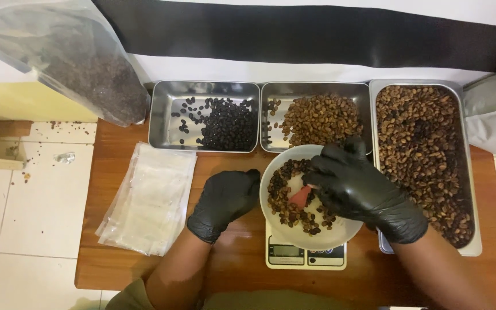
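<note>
Beans are being sorted over a scale, by my reading. Far left a clear bag of dark beans [96, 80] leans in; flat plastic pouches [147, 198] lie on the worktop [116, 270]. My left hand [225, 201], gloved and loosely curled, steadies the white bowl [317, 238] at its rim, grasping nothing else. Beyond sit trays of black beans [228, 123], tan beans [320, 117] and mixed brown beans [426, 155]. My right hand [363, 192] reaches into the bowl, fingers pinched; I cannot tell whether it grips a bean. Next I judge a careful pick is needed without nudging the scale [305, 252].
</note>
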